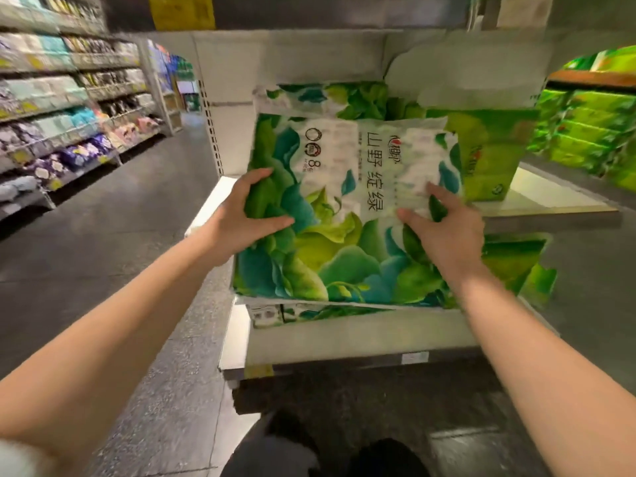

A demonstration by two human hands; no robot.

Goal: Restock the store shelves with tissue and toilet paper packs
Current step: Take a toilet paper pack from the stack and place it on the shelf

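Note:
A large tissue pack (337,242) printed with green and teal leaves and a white label stands in front of me at the end of the white shelf (550,204). My left hand (241,215) grips its left edge, thumb on the front face and fingers wrapped round the side. My right hand (444,228) lies on the front of the pack near its right side, fingers spread and fairly straight. A second leaf-printed pack (327,96) stands right behind it. A lower pack (275,313) shows just beneath.
Bright green tissue packs (488,156) sit on the shelf to the right, with more green stock (592,132) beyond. A lower white shelf board (344,339) juts toward me. The aisle floor (120,235) runs left, lined by shelving with assorted packs (62,132).

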